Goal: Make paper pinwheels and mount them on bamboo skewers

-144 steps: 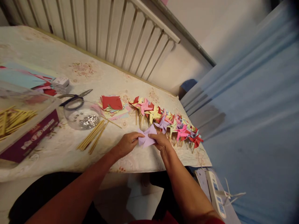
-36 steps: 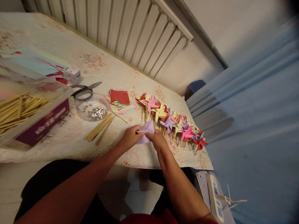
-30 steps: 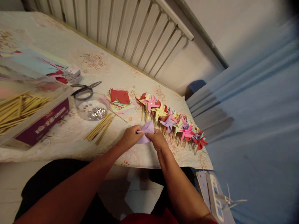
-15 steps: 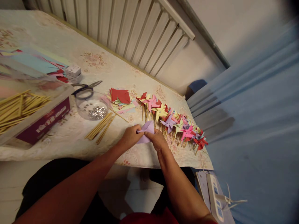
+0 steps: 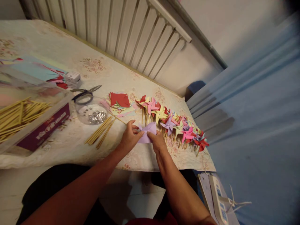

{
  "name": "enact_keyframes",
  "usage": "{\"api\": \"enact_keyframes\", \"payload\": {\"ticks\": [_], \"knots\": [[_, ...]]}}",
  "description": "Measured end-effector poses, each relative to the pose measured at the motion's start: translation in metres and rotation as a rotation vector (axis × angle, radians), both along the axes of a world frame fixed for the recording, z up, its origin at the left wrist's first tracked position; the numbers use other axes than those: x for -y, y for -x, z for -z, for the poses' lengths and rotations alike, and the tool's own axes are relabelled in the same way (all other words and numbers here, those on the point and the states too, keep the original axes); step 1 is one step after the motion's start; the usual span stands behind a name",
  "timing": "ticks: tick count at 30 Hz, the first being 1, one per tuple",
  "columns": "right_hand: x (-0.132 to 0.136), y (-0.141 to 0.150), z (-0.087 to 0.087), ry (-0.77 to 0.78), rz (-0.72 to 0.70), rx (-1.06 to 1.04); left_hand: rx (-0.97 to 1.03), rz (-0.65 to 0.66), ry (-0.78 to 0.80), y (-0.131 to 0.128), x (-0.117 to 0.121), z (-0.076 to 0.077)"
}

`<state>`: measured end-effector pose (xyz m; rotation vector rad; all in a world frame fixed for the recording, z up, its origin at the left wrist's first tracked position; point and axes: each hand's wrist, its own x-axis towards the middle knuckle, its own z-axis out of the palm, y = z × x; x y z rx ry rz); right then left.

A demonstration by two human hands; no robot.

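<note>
A lilac paper square (image 5: pixel 148 133), partly folded, is held just above the table's front edge. My left hand (image 5: pixel 129 137) pinches its left side, thumb and forefinger closed on a flap. My right hand (image 5: pixel 158 141) grips its right side from below. Right behind the paper lies a row of finished paper pinwheels (image 5: pixel 173 123) on sticks, in pink, yellow, red and purple. A loose bundle of wooden sticks (image 5: pixel 100 131) lies to the left of my left hand.
On the flowered tablecloth (image 5: pixel 70 62) stand a clear dish of metal pins (image 5: pixel 92 112), scissors (image 5: pixel 84 92), a stack of cut paper squares (image 5: pixel 119 101) and a box of sticks (image 5: pixel 28 118). A railing (image 5: pixel 131 34) runs behind. A power strip (image 5: pixel 217 197) lies below right.
Both hands have kept hold of the lilac paper and folded its flaps inward. It now sits slightly lower and flatter between my fingers. The view has shifted a little.
</note>
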<state>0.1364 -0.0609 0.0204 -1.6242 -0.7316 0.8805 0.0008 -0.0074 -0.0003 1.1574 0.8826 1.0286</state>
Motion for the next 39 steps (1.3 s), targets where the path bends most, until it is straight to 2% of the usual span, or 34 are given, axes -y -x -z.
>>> {"api": "enact_keyframes", "payload": {"ticks": [2,4,7,12,17,28,33,39], "knots": [[0.0,0.0,0.001,-0.011,0.015,-0.011,0.132,0.111,0.171,0.0,-0.001,0.001],[0.0,0.001,0.001,-0.026,0.017,-0.019,0.262,0.274,0.317,0.001,0.0,0.002],[0.0,0.004,0.003,-0.037,-0.009,-0.043,0.352,0.397,0.389,0.002,0.002,0.002],[-0.002,0.009,0.009,-0.048,-0.025,-0.109,0.348,0.323,0.346,0.0,0.002,0.0],[-0.003,0.012,0.014,-0.039,-0.027,-0.11,0.243,0.235,0.299,-0.001,0.002,-0.002],[-0.004,0.017,0.016,-0.022,-0.013,-0.068,0.189,0.219,0.326,-0.001,0.004,-0.001],[-0.003,0.019,0.013,-0.02,-0.023,-0.1,0.157,0.204,0.33,0.0,0.003,-0.002],[0.004,0.018,0.002,-0.03,-0.053,-0.149,0.202,0.195,0.386,0.002,-0.001,0.005]]}}
